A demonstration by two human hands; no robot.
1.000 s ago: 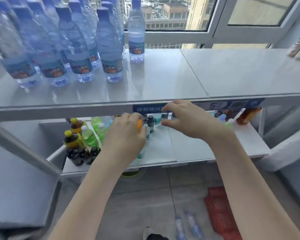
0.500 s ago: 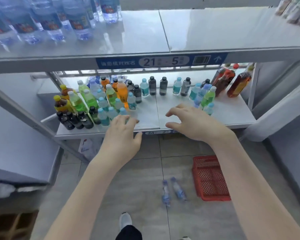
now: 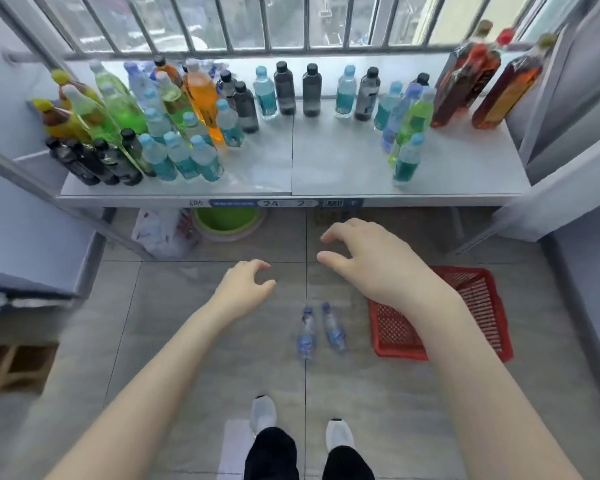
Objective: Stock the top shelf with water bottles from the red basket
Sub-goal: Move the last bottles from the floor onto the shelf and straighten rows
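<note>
Head view shows a red basket [image 3: 397, 355] on the floor [image 3: 174, 341]. Its red mesh bottom shows, and the right arm [image 3: 482, 393] hides one part. Two water bottles [image 3: 306, 336] lie on the floor just left of it, side by side. Their long sides run from the shoes [image 3: 263, 412] toward the low shelf [image 3: 343, 157], caps pointing at the shelf. The left hand [image 3: 243, 289] and right hand [image 3: 371, 268] hang above the floor, fingers loosely bent, holding nothing.
</note>
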